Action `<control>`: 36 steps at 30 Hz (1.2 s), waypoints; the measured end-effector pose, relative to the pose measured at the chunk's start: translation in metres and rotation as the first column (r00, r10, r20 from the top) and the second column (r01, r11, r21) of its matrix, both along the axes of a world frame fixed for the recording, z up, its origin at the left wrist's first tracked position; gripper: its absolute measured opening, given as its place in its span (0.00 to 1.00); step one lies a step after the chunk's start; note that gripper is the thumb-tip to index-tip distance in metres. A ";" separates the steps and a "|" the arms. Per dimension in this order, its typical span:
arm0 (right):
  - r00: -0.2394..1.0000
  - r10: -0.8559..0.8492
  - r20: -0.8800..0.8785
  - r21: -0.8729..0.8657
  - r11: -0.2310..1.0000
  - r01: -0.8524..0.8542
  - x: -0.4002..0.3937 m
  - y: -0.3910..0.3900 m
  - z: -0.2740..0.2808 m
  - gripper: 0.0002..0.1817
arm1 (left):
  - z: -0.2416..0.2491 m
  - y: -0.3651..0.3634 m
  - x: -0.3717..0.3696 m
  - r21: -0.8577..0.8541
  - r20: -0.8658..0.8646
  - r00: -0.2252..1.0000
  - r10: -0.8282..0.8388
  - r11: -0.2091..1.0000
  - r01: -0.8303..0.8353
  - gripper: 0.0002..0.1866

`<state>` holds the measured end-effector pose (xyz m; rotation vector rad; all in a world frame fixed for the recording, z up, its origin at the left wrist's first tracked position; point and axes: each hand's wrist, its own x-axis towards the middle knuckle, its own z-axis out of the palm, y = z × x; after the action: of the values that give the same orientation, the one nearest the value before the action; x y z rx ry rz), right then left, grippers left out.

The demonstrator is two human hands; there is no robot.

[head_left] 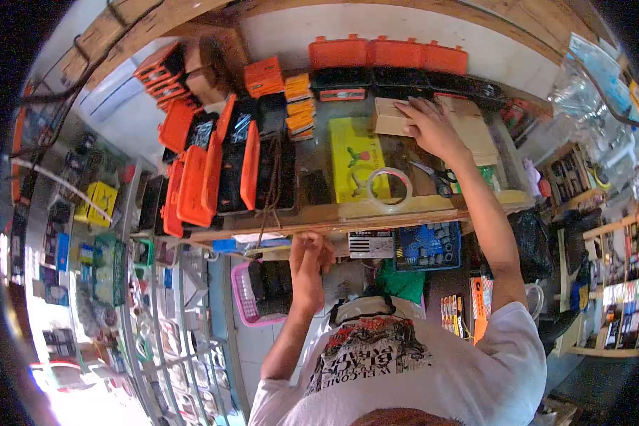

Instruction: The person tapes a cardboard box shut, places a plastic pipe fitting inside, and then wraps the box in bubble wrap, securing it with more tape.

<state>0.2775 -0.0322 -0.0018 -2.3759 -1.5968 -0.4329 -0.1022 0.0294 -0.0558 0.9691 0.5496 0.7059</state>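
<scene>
My right hand (433, 129) reaches over the counter to a small tan cardboard box (389, 118), its fingers on the top and the thumb against the side. A larger flat cardboard piece (470, 131) lies just right of this hand. Below it are scissors (439, 179) with dark handles and a roll of clear tape (389, 190), which partly covers a yellow package (350, 153). My left hand (311, 254) is at the counter's front edge, fingers loosely bent and apart, with nothing visible in them.
Open orange-lidded black cases (204, 181) crowd the counter's left side. More orange-lidded cases (387, 57) line the back, beside stacked orange-yellow small boxes (299, 106). Below the counter are a blue tray of parts (427, 245) and a pink basket (245, 295). Clear plastic bags (593, 92) hang right.
</scene>
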 end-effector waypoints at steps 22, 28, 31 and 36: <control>0.644 -0.540 -0.542 0.189 0.669 0.719 -0.151 -0.355 -0.103 0.14 | -0.076 -0.068 0.010 0.475 -0.460 0.683 -0.568 0.493 0.729 0.11; 0.243 -0.655 -0.716 -0.095 0.436 0.895 -0.098 -0.456 -0.205 0.21 | -0.140 -0.098 -0.019 0.600 -0.747 0.497 -0.442 -0.124 0.790 0.23; 0.506 -0.854 -0.122 -0.078 0.517 0.853 -0.099 -0.424 -0.193 0.27 | -0.175 -0.105 -0.029 0.585 -0.758 0.525 -0.386 -0.048 0.810 0.24; 0.549 -0.826 -0.126 -0.307 0.559 0.770 -0.055 -0.424 -0.238 0.30 | -0.154 -0.120 -0.024 0.553 -0.792 0.531 -0.301 0.015 0.833 0.24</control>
<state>0.2228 -0.4565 -0.2400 -3.0802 -0.3286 -0.0668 -0.1261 -0.0910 -0.2097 2.4049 -0.0385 -0.1987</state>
